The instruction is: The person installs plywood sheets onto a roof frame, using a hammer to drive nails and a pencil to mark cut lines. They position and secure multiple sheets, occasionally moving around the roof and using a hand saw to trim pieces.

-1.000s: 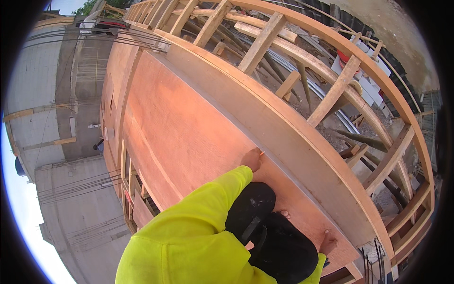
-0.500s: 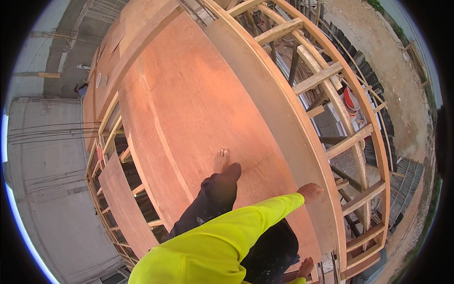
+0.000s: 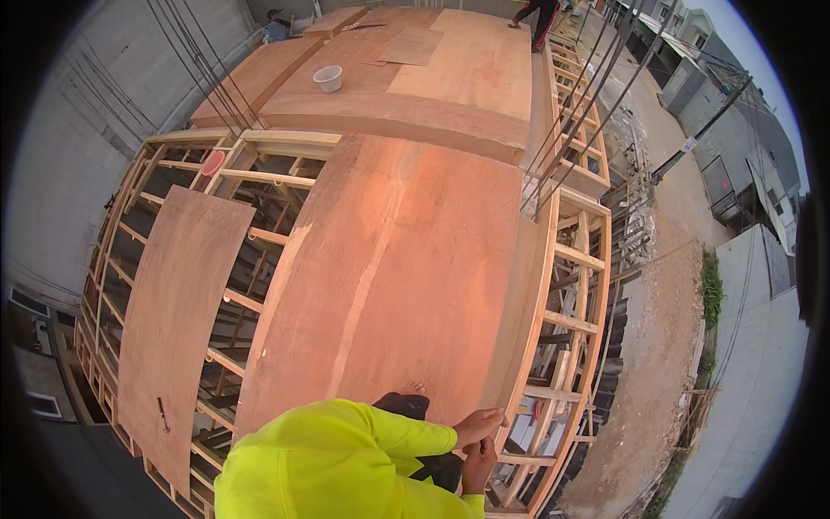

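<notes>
My left hand point(image 3: 480, 426) and my right hand point(image 3: 477, 467) are close together in front of me, fingertips nearly meeting. Both have curled fingers, and anything between them is too small to make out. Beneath them runs the right edge of a large reddish plywood sheet point(image 3: 415, 251), beside a narrow grey-brown board strip point(image 3: 512, 324) and a timber edge frame point(image 3: 558, 251). One bare foot point(image 3: 418, 387) stands on the sheet, partly covered by a dark trouser leg.
A loose plywood panel point(image 3: 177, 303) spans open joists point(image 3: 226, 362) at left, with a hammer-like tool point(image 3: 162, 415) on it. Ahead, a raised plywood deck point(image 3: 467, 78) carries a white bucket point(image 3: 328, 79). Rebar point(image 3: 605, 86) rises at right. Two people are far off.
My view has swung up and ahead, showing the far deck and street. My left hand has come in from its outstretched position to meet my right hand, which has come up from the lower edge.
</notes>
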The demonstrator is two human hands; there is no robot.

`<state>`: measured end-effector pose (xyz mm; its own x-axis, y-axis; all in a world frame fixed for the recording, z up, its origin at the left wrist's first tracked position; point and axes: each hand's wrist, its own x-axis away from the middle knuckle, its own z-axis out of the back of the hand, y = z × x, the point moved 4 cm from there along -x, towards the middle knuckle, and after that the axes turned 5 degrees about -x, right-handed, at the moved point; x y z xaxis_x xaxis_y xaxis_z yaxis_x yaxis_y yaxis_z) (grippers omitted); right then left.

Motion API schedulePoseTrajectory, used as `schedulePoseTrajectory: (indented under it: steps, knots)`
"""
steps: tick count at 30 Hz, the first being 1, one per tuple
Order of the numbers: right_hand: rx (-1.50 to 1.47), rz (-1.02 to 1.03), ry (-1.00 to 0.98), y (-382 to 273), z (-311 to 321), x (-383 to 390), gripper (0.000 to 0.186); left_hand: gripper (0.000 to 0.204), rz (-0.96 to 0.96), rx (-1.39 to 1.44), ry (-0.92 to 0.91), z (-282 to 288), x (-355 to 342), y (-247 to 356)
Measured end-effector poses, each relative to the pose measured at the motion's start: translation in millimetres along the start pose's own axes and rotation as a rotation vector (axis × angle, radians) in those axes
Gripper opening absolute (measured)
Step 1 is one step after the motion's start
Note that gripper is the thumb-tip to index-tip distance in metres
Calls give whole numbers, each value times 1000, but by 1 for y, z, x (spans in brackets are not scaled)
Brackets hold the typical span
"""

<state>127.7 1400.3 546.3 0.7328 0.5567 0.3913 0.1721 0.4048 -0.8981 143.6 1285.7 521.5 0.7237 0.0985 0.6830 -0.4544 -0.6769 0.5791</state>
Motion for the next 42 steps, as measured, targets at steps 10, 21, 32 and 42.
schedulePoseTrajectory:
  steps: [10, 21, 32, 42]
  knots:
    - [739, 115, -8, -15, 71, -123, 13, 32, -170, 113, 564, 228, 18, 197]
    - [971, -580, -390, -72, 96, -363, 18, 27, 283, -474, 1504, 502, 115, 177]
    - [466, 371, -371, -430, -256, -831, 13, 27, 590, -433, 772, 523, -29, 164]
    - [588, -16, -522, -514, -493, -928, 16, 33, -245, 9, 1278, 804, -8, 666]
